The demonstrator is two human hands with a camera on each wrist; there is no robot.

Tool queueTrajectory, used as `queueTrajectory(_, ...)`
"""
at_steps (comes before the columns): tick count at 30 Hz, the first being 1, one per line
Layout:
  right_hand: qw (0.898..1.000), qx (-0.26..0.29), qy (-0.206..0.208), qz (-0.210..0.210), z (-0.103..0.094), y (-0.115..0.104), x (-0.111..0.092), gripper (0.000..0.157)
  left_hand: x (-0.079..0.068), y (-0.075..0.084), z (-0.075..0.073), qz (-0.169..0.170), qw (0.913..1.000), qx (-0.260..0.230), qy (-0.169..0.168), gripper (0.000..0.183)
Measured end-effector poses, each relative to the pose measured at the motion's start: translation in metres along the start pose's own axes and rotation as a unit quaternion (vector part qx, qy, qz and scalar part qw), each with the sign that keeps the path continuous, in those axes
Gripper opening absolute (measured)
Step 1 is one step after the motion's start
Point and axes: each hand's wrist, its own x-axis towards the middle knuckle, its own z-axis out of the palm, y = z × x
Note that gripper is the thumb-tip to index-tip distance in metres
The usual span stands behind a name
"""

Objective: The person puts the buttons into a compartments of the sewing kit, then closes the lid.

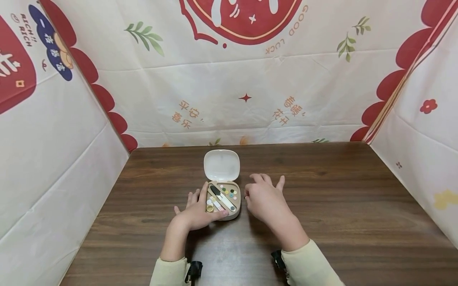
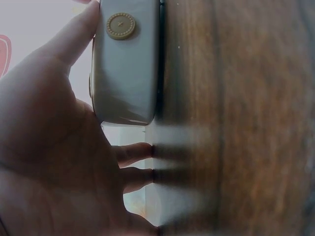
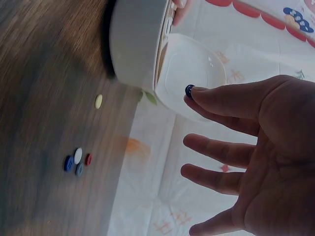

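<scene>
A beige sewing kit box (image 1: 234, 215) lies on the table with its white lid (image 1: 222, 165) raised. Inside are a slim white tool with a black tip (image 1: 222, 198), small rolls (image 1: 210, 207) and several coloured buttons (image 1: 232, 191). My left hand (image 1: 195, 215) rests against the box, index finger along its left side and thumb across the near edge, both fairly straight. Just right of the box, my right hand (image 1: 266, 201) pinches a dark button (image 3: 189, 91) between thumb and index finger, the other fingers spread. A round decorative button emblem (image 2: 120, 26) shows on the box's side.
On the wooden table, a cream button (image 3: 99, 102) lies near the box. Further off sit a white button (image 3: 78, 156), a blue button (image 3: 68, 163), a grey button (image 3: 79, 169) and a red button (image 3: 88, 159). Printed cloth (image 1: 222, 99) stands behind the table.
</scene>
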Motion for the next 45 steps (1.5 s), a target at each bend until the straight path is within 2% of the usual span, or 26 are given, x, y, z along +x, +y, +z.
queueTrajectory(5, 1.000, -0.007, 0.006, -0.025, 0.002, -0.006, 0.005, 0.013, 0.009, -0.005, 0.005, -0.004, 1.0000, 0.003, -0.001, 0.134)
queueTrajectory(13, 0.998, -0.011, 0.010, -0.059, 0.012, -0.008, 0.014, 0.011, 0.008, -0.005, 0.005, -0.005, 1.0000, -0.001, 0.001, 0.134)
queueTrajectory(27, 0.997, -0.019, 0.019, -0.070, 0.031, -0.007, 0.017, 0.014, 0.007, -0.005, 0.004, -0.007, 1.0000, -0.003, -0.002, 0.134)
queueTrajectory(37, 0.997, -0.029, 0.030, -0.072, 0.038, -0.006, 0.029, 0.015, 0.002, -0.001, 0.000, -0.009, 0.9999, 0.001, -0.009, 0.132)
queueTrajectory(45, 0.995, -0.038, 0.043, -0.081, 0.042, -0.006, 0.034, 0.014, 0.001, -0.001, 0.001, 0.001, 1.0000, -0.004, 0.001, 0.132)
